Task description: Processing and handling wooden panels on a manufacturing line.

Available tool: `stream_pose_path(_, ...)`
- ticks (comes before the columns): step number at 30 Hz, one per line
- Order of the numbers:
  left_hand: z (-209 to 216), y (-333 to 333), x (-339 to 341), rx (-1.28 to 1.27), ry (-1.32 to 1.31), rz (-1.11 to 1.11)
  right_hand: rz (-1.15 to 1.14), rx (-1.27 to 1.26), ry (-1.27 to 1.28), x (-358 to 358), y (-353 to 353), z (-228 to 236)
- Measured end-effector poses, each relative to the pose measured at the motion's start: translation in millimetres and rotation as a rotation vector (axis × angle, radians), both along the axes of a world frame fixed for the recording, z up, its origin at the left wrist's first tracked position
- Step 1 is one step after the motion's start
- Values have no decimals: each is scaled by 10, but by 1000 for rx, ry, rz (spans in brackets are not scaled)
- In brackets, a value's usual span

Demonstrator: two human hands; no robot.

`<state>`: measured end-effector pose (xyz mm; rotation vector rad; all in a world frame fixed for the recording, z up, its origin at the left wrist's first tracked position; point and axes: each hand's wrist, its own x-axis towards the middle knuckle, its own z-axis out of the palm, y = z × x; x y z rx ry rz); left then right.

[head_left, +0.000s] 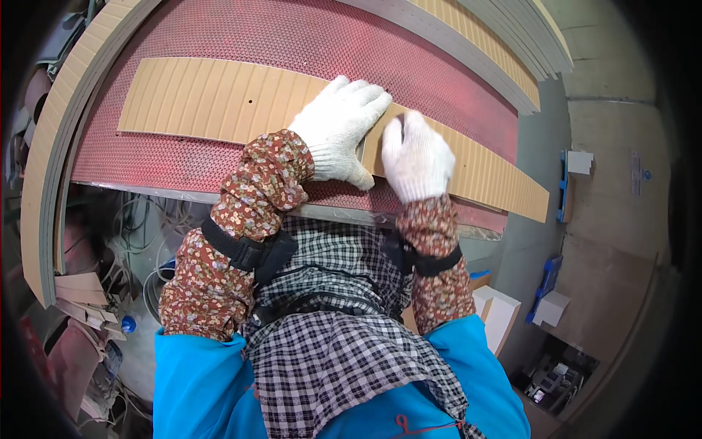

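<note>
We press our left hand (344,128) and right hand (415,155) flat, palms down, on the ribbed tan strip (219,99), whose long axis stretches away leftward and rightward beneath them.

To your right, grey panels (521,29) lean stacked; white boxes (550,307) sit on the floor, and tan offcuts (80,293) pile up at your lower left

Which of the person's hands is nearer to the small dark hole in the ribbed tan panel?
Left. The left hand lies flat on the panel, just right of the hole; the right hand rests farther right.
</note>
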<state>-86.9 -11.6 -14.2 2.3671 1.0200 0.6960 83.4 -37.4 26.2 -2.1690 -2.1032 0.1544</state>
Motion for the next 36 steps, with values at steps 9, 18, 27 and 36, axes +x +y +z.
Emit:
stream_pose_path(9,33,-7,-8,-24,2,0,-26,-45,-60,39,288,-58)
stream_pose_path(18,14,-56,-29,-71,-40,74,29,-24,54,68,-398,6)
stream_pose_path(27,-30,-65,-26,-9,-5,96,17,-14,-111,14,404,-32)
stream_pose_path(36,12,-61,-25,-43,12,95,33,-4,50,59,-482,-27)
